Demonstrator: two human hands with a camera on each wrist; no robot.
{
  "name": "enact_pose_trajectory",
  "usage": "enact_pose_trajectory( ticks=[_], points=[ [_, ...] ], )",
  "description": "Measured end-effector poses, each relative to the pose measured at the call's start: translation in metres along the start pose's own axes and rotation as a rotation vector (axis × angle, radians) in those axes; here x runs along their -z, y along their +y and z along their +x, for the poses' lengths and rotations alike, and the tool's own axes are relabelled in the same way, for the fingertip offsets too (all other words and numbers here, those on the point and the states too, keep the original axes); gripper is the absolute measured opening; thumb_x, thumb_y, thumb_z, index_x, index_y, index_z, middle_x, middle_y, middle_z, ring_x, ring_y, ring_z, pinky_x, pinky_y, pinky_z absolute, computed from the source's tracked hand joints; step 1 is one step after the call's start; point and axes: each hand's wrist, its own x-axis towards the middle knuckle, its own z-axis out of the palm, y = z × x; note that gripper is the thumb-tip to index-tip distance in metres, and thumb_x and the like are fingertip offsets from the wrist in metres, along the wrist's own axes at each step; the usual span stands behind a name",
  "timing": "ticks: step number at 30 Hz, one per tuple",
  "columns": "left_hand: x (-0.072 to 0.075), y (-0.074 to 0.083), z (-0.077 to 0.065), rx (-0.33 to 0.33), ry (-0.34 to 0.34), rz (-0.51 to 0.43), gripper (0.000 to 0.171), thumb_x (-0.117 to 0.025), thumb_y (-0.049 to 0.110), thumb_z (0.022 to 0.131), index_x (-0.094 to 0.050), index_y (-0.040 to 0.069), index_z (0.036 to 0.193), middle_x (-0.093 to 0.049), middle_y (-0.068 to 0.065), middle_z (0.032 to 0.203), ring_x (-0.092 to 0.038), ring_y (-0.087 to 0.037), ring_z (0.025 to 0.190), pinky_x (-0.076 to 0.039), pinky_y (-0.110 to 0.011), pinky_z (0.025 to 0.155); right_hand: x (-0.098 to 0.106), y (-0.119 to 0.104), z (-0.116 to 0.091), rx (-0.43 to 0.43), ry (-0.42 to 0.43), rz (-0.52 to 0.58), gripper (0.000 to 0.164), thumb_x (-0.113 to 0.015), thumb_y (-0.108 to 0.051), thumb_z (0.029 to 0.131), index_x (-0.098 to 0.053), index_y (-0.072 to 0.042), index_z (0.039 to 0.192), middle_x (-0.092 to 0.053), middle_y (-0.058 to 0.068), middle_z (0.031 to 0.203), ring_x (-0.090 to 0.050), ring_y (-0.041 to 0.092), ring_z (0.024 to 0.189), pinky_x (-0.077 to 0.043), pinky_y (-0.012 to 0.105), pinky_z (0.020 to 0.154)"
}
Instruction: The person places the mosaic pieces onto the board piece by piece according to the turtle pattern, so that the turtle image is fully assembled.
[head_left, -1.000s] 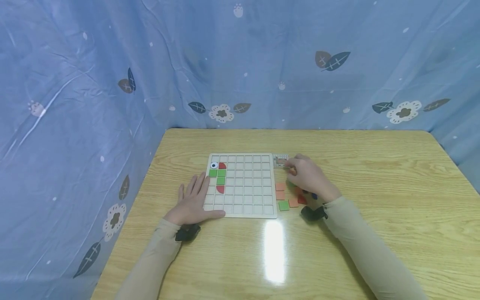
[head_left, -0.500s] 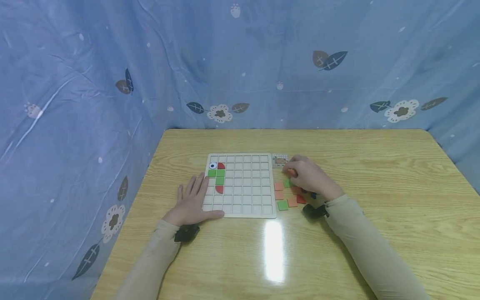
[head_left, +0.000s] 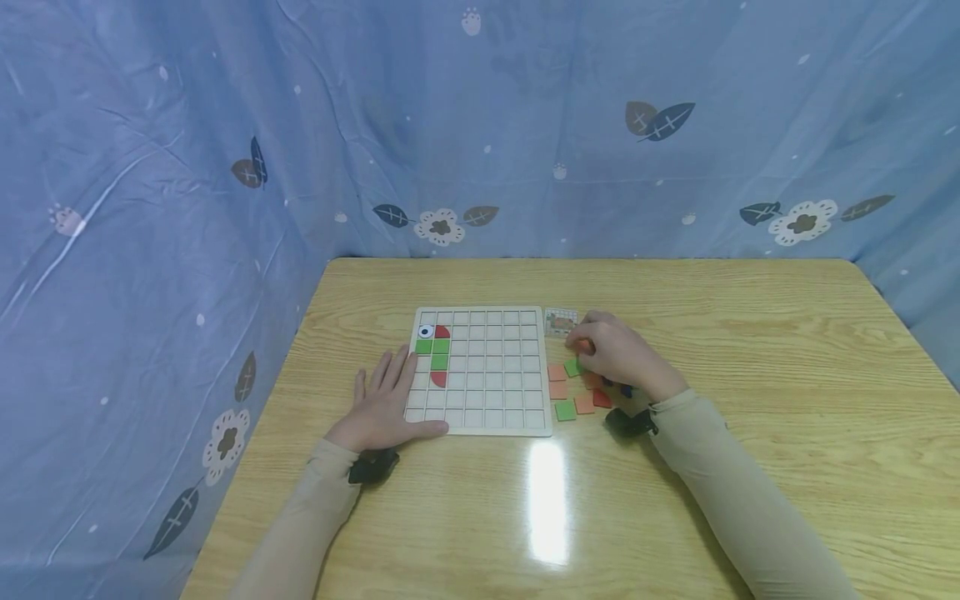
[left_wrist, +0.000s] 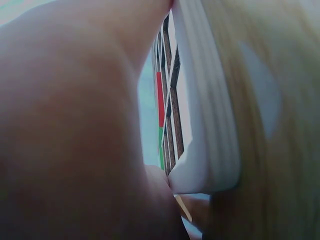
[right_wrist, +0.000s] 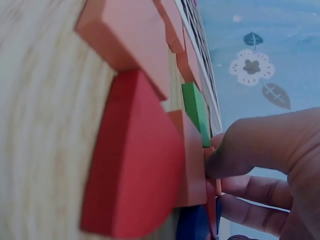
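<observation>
Orange tile (head_left: 582, 345) pinched by the right hand (head_left: 624, 354), fingers curled; left hand (head_left: 380, 404) against gridded board (head_left: 497, 365), fingers spread

White glare (head_left: 549, 500) is being reflected by the worktop (head_left: 712, 325); up close, the left hand (left_wrist: 75, 120) is being blurred.

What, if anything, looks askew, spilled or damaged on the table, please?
Nothing looks spilled or damaged. The loose tiles right of the board lie at mixed angles, unlike the neat pieces on it. The bright patch on the table looks like glare.
</observation>
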Motion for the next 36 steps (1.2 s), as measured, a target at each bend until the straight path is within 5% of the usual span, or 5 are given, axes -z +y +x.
enact_pose_trajectory(
  ticks=[7,16,26,36],
  points=[
    [0.000,0.000,-0.001,0.000,0.001,-0.006,0.130,-0.070,0.077,0.081,-0.003,0.007,0.168,0.004,-0.013,0.177,0.005,-0.042,0.162,0.005,-0.074,0.121,-0.001,0.002,0.000,0.009,0.022,0.014,0.017,-0.068,-0.001,0.094,-0.079,-0.009,0.105,-0.055,0.005,0.087,-0.046,0.019,0.080,-0.042,0.036,0.070],
    [0.000,-0.001,-0.001,-0.003,0.004,-0.012,0.130,-0.069,0.077,0.081,-0.003,0.007,0.168,0.004,-0.014,0.176,0.005,-0.043,0.161,0.005,-0.074,0.120,-0.007,-0.010,0.005,0.052,0.113,-0.023,0.014,-0.074,-0.008,0.087,-0.079,-0.011,0.100,-0.065,0.005,0.096,-0.053,0.017,0.077,-0.047,0.032,0.068],
    [-0.003,-0.002,0.001,-0.009,0.020,-0.025,0.131,-0.070,0.078,0.079,-0.005,0.007,0.168,0.003,-0.014,0.176,0.004,-0.043,0.161,0.005,-0.074,0.120,-0.015,-0.038,0.015,0.108,0.108,0.030,0.010,-0.077,-0.012,0.087,-0.073,-0.012,0.097,-0.064,0.000,0.096,-0.057,0.019,0.090,-0.051,0.037,0.083],
    [-0.001,-0.001,-0.002,-0.008,0.021,-0.015,0.130,-0.070,0.077,0.080,-0.006,0.006,0.168,0.002,-0.014,0.176,0.004,-0.043,0.161,0.004,-0.075,0.120,-0.034,-0.074,0.036,0.205,0.088,0.110,0.008,-0.070,-0.009,0.088,-0.068,-0.017,0.087,-0.060,0.001,0.087,-0.055,0.016,0.082,-0.047,0.031,0.077]
  ],
)
